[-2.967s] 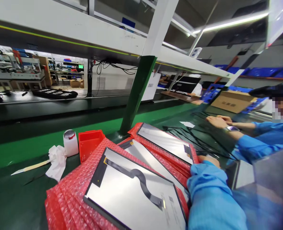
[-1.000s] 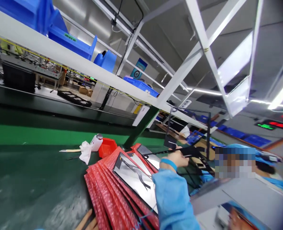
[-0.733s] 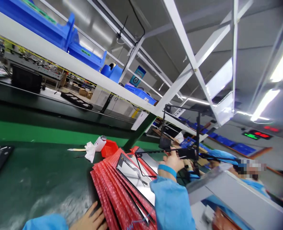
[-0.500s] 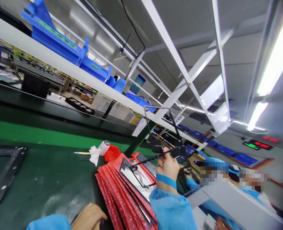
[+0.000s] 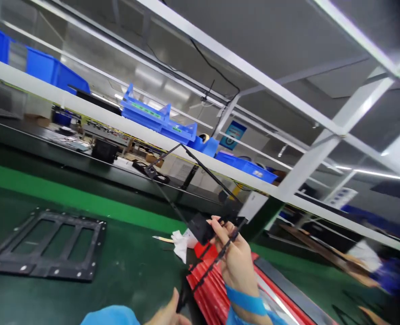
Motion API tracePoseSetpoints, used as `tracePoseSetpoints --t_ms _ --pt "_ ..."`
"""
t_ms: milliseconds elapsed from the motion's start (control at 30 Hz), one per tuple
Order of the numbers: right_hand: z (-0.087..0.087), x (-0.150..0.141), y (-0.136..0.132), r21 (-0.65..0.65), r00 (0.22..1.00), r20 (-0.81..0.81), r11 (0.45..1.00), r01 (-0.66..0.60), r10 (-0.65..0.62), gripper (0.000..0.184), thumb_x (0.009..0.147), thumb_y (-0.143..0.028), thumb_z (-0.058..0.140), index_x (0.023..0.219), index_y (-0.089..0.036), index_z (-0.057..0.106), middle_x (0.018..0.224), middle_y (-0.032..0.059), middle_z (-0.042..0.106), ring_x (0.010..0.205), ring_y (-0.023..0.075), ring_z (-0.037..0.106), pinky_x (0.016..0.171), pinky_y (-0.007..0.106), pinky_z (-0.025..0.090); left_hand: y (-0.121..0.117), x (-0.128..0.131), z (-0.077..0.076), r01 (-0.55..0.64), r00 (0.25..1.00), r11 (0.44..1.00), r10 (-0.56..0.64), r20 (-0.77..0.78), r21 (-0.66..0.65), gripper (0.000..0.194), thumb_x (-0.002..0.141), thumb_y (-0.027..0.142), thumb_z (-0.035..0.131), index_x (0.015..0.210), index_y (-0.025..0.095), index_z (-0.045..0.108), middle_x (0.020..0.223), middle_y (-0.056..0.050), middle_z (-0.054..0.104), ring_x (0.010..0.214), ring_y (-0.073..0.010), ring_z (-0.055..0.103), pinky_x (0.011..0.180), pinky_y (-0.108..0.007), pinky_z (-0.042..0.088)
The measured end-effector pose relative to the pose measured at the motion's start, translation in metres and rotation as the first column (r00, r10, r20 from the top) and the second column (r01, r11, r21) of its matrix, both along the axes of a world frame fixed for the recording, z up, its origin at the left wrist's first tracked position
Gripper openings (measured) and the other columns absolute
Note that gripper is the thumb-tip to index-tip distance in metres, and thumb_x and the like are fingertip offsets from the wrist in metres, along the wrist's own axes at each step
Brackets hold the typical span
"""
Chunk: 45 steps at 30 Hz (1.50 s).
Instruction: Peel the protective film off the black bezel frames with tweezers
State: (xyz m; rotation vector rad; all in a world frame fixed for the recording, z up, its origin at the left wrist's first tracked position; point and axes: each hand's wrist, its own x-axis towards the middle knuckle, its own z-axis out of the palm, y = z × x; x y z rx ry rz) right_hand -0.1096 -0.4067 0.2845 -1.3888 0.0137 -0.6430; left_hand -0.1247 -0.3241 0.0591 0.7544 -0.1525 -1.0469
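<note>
A thin black rectangular frame (image 5: pixel 206 168) with a wider black piece at one part is held up, tilted, in my right hand (image 5: pixel 235 253). The fingers close round one of its bars, above a stack of red bubble-wrap sleeves (image 5: pixel 208 289). At the bottom edge my left hand (image 5: pixel 167 313) is partly cut off. Its thumb stands apart from its fingers, close to the low end of the black frame; whether they touch I cannot make out.
A black plate with three long openings (image 5: pixel 56 271) lies on the green tabletop (image 5: pixel 128 275) at left. White tissue (image 5: pixel 180 246) and a thin knife-like tool (image 5: pixel 162 239) lie behind the sleeves. Blue bins (image 5: pixel 152 118) stand on the shelf. Another person's arm (image 5: pixel 351 271) shows at right.
The view has swung to the right-hand side's left, bringing the whole plate into sight. My right hand has turned the black frame leftward. My left hand has uncurled and come close to it.
</note>
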Motion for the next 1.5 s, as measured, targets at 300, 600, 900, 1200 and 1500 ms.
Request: tracePoseSetpoints --t_ms 300,600,900,1200,1500 --pt "-0.034 0.011 0.045 -0.06 0.991 -0.096 0.993 -0.102 0.096 0.046 0.055 -0.039 0.088 0.091 -0.016 0.071 0.076 0.0025 0.069 0.048 0.0094 0.049 0.04 0.02 0.036 0.11 0.025 0.042 -0.463 0.886 0.807 0.413 -0.209 -0.367 0.05 0.084 0.054 0.058 0.102 0.008 0.062 0.124 -0.022 0.06 0.11 -0.0306 0.062 0.09 -0.041 0.048" --pt "-0.109 0.019 0.06 0.049 0.945 -0.211 0.968 -0.246 0.251 0.051 0.062 -0.044 0.082 0.105 -0.019 0.068 0.078 0.0011 0.069 0.065 0.0184 0.061 0.055 0.026 0.046 0.178 0.04 0.049 -0.64 0.763 0.731 0.641 -0.085 -0.236 0.033 0.082 0.017 0.065 0.114 0.015 0.053 0.133 -0.016 0.054 0.114 -0.0297 0.06 0.086 -0.036 0.051" --pt "-0.171 0.03 0.079 0.145 0.987 -0.145 0.989 -0.043 0.064 0.051 0.072 -0.05 0.074 0.11 -0.018 0.064 0.079 0.0012 0.069 0.072 0.0191 0.065 0.065 0.029 0.051 0.177 0.041 0.019 -0.699 0.715 0.699 0.683 -0.15 -0.151 0.04 0.085 0.011 0.055 0.124 0.019 0.046 0.135 -0.016 0.052 0.115 -0.03 0.06 0.086 -0.04 0.051" --pt "-0.21 0.043 0.082 0.202 0.971 -0.226 0.979 -0.024 0.071 0.063 0.073 -0.055 0.072 0.122 -0.018 0.058 0.078 0.0011 0.071 0.071 0.0192 0.065 0.063 0.029 0.052 0.175 0.045 0.013 -0.701 0.701 0.712 0.7 -0.139 0.048 0.034 0.092 0.019 0.049 0.126 0.022 0.044 0.126 -0.014 0.06 0.101 -0.0238 0.067 0.085 -0.039 0.054" --pt "-0.222 0.042 0.078 0.183 0.962 -0.268 0.983 -0.01 0.06 0.052 0.076 -0.056 0.069 0.113 -0.02 0.061 0.084 -0.0001 0.07 0.077 0.0184 0.064 0.067 0.03 0.053 0.177 0.045 0.01 -0.718 0.689 0.694 0.719 -0.095 0.054 0.044 0.092 0.025 0.054 0.134 0.027 0.042 0.126 -0.013 0.059 0.101 -0.0244 0.067 0.084 -0.039 0.054"
